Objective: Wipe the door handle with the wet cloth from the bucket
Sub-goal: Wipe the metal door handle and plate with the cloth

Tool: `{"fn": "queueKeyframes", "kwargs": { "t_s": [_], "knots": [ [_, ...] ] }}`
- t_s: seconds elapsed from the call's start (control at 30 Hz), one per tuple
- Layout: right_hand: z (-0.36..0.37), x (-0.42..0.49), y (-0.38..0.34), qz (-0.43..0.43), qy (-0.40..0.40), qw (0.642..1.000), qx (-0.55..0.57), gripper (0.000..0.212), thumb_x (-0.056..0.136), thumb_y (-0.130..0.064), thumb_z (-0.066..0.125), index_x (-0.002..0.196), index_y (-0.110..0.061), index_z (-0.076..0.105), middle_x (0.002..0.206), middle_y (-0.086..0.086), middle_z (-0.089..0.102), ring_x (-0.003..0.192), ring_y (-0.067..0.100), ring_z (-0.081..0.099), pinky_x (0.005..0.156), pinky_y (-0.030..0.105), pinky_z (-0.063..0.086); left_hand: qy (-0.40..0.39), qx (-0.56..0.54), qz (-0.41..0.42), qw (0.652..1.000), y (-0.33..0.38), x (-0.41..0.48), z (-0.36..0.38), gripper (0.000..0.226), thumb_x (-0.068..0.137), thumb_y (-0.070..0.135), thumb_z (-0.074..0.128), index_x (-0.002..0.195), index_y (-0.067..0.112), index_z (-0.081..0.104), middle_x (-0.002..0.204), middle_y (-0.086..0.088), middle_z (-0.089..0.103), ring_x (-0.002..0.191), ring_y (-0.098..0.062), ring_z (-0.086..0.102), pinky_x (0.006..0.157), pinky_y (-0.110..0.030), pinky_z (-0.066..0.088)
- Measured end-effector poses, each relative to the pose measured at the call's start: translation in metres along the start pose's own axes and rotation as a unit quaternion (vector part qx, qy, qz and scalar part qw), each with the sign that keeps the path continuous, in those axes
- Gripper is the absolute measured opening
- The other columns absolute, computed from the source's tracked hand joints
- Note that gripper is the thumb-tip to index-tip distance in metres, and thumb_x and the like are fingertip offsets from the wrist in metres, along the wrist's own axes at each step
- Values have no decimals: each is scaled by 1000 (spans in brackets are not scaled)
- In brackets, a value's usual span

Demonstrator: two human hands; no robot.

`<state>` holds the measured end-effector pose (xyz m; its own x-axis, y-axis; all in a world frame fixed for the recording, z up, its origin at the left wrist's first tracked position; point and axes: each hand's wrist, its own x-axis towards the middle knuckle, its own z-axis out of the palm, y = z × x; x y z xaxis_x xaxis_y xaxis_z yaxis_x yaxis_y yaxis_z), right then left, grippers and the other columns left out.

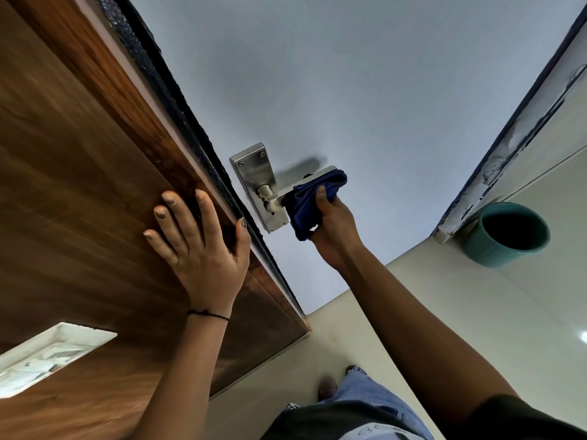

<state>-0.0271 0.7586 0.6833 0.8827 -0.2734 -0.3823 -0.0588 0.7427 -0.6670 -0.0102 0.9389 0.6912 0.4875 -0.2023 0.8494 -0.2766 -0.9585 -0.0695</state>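
Note:
A steel lever door handle [267, 192] on its steel backplate [254, 174] is fixed to the pale blue-grey door. A dark blue cloth [305, 204] is wrapped around the lever, hiding most of it. My right hand [333, 223] grips the cloth against the lever, thumb on top. My left hand [200, 239] rests flat with fingers spread on the brown wooden surface left of the door's dark edge, holding nothing. A teal bucket [508, 246] stands on the floor to the right, by the door frame.
The pale door [349, 90] fills the middle. A white switch plate [47, 354] sits on the wooden surface [79, 185] at lower left. The light tiled floor [444, 312] lies below, with my jeans and feet at the bottom.

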Motion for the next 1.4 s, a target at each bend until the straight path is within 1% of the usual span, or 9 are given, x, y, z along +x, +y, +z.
{"fn": "queueKeyframes", "kwargs": {
  "t_s": [0.1,0.27,0.4,0.53,0.6,0.7,0.8,1.27,1.4],
  "knots": [
    [9,-4,9,4,1,1000,-18,43,101,-30,41,139,-9,44,136,12,57,115,26,57,70,36,51,1,1,1,1000,1,0,0,87,93,43,50,150,22,-11,155,2,-30,144,-14,-25,118,-37,-15],
    [30,-16,44,2,-5,998,-67,40,100,-30,43,135,-11,46,136,10,58,124,27,56,104,54,45,-6,10,2,1000,0,1,-1,87,93,45,49,150,22,-13,155,2,-32,144,-14,-27,118,-36,-17],
    [36,-20,56,-24,9,992,-127,37,99,-28,45,132,-10,47,135,8,59,124,27,56,107,51,44,-6,8,4,1000,0,1,-2,87,93,44,50,150,21,-12,155,2,-31,144,-14,-26,118,-36,-16],
    [36,-23,66,-72,16,979,-190,29,99,-19,46,128,-14,48,124,0,59,107,10,57,88,19,53,-7,14,4,1000,-1,0,-1,88,92,45,50,150,20,-12,155,1,-31,144,-15,-26,118,-36,-16],
    [34,-16,71,-113,43,962,-244,25,99,-18,48,124,-18,47,127,1,55,104,6,53,82,11,50,-9,17,9,1000,-2,0,-1,88,92,45,49,151,19,-11,156,-1,-30,144,-16,-26,118,-37,-16],
    [36,-4,76,-164,87,940,-287,23,98,-13,49,119,-21,44,128,-3,41,102,2,49,95,3,41,-8,24,18,1000,-3,-1,0,87,92,46,48,151,18,-10,156,-3,-28,145,-18,-24,119,-38,-15],
    [42,7,82,-163,125,936,-287,29,99,-12,48,127,-8,44,136,3,36,96,1,49,78,-14,30,-1,27,23,999,-3,-1,1,85,93,48,45,151,18,-9,157,-4,-27,145,-19,-23,119,-39,-14],
    [-1,25,83,-82,180,923,-330,61,92,-25,56,149,-20,32,130,9,54,116,27,58,103,43,47,-12,40,32,999,-4,-1,1,90,90,47,50,152,17,-9,157,-6,-27,145,-20,-23,119,-40,-14],
    [-22,7,34,-162,226,927,-252,66,93,-23,58,150,-25,25,118,5,54,96,16,59,78,18,49,-9,41,27,999,-5,0,1,90,91,47,50,151,18,-10,156,-5,-28,145,-19,-24,118,-40,-15]
  ]
}}
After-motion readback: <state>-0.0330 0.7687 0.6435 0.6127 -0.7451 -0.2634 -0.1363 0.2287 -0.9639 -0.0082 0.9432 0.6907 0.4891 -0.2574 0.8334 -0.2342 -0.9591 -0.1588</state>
